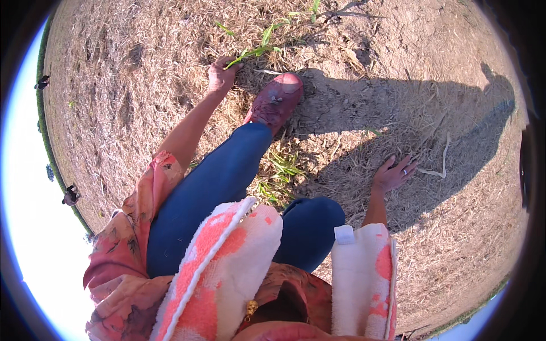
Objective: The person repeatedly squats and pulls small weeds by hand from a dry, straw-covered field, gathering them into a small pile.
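My left hand [222,76] is low over the straw near the toe of the red shoe, its fingers closed around the end of a slender green plant [258,51]. Long narrow leaves stretch from these fingers towards the upper right. My right hand [392,175], with a ring on one finger, is spread palm down on dry straw in the shade and holds nothing. Between my legs lies a loose clump of green leafy plants [281,168], partly hidden by my knee.
Dry straw and soil [128,85] cover the field. My red shoe [275,100] is planted between the hands. A pink and white towel [213,273] hangs from my neck. Two people [71,195] are far off at the left edge. More green shoots [315,9] stand at the top.
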Tool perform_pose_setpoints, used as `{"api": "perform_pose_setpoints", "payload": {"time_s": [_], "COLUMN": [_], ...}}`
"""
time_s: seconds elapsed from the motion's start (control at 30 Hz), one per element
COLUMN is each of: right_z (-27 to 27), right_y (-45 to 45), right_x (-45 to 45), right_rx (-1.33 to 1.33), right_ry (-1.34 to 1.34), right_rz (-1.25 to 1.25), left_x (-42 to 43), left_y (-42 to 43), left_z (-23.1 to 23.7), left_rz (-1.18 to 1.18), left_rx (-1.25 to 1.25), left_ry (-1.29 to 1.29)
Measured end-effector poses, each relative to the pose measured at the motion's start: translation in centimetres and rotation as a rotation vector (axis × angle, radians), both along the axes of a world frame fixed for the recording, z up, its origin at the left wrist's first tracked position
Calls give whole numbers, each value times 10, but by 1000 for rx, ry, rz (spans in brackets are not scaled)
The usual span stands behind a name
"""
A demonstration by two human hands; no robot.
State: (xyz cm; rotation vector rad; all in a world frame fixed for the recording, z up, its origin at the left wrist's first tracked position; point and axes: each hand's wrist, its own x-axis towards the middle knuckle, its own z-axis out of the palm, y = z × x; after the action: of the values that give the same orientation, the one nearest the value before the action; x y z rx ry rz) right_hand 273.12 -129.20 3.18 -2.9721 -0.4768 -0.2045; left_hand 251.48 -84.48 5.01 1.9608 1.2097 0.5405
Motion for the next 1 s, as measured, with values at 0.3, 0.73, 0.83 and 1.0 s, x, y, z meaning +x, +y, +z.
{"api": "perform_pose_setpoints", "payload": {"time_s": [0.3,0.73,0.83,1.0], "right_z": [3,3,3,2], "right_y": [0,2,2,3], "right_x": [1,0,0,-1], "right_rx": [-44,-41,-37,-13], "right_ry": [5,17,23,7], "right_rz": [-22,-43,-43,-31], "left_x": [11,53,62,62], "left_y": [0,82,73,69], "left_z": [23,8,10,13], "left_rz": [417,-9,197,155], "left_rx": [-244,-339,-213,35], "left_ry": [-500,39,223,512]}}
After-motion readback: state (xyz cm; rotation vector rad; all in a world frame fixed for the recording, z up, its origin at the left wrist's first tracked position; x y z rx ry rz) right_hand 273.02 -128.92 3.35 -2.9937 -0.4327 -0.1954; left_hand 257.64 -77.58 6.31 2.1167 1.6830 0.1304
